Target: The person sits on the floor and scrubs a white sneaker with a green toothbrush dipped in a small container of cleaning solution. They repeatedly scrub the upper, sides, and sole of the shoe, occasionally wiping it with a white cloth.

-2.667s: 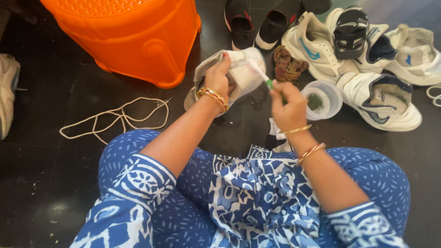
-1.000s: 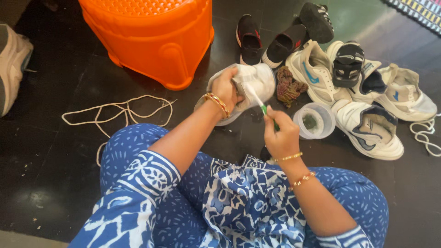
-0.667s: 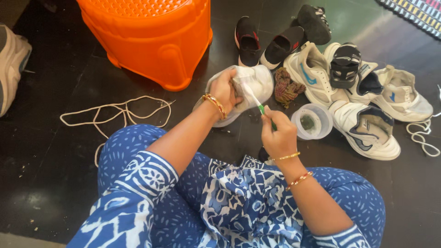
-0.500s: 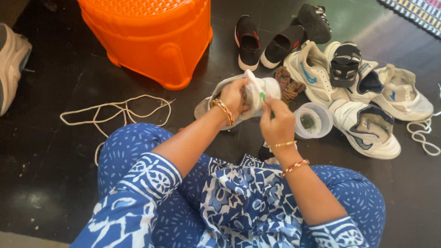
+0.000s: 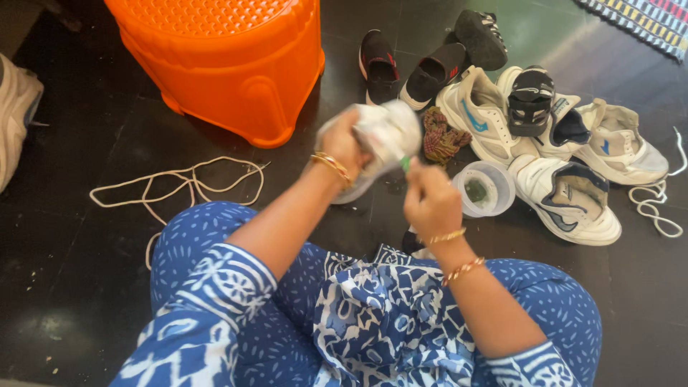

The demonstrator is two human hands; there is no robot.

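Sitting on a dark floor in blue and white patterned clothes, a person holds a pale shoe up off the floor in front of them, a little blurred. The left hand is closed around the shoe from its left side, with gold bangles at the wrist. The right hand is curled shut around a toothbrush, of which only a short green part shows above the fingers; its head lies against the near right side of the shoe. Just right of the right hand, a small clear plastic container with something dark green in it stands on the floor. Beyond it, just right of the held shoe, lies a crumpled reddish-brown cloth. Further right is a loose heap of white sneakers with a black sandal resting on top, and white laces trail at the far right. Black shoes sit at the far side of the floor. An orange plastic stool stands far left of the hands, and a long beige lace lies coiled on the floor near it, left of the person's knee.
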